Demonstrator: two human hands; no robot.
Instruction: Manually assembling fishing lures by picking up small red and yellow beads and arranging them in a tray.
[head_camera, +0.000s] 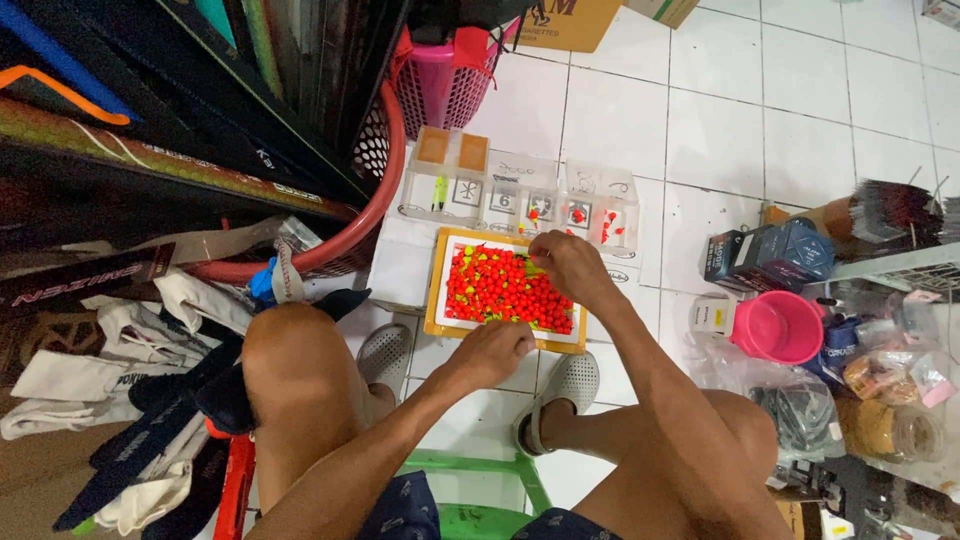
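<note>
A shallow tray with an orange-yellow rim (436, 290) lies on the tiled floor between my feet, filled with several small red and yellow-green floats (500, 288). My right hand (565, 262) hovers over the tray's far right corner, fingertips pinched together on something small that I cannot make out. My left hand (492, 352) rests curled at the tray's near edge, fingers closed. Just beyond the tray sits a clear compartment box (520, 195) holding a few floats in its cells.
A red mesh basket (375, 190) and a pink basket (440, 85) stand at the left back. A pink tub (780, 328), dark boxes (770, 255) and plastic bags lie right. Cloth bags pile at the left. I sit on a green stool (480, 495).
</note>
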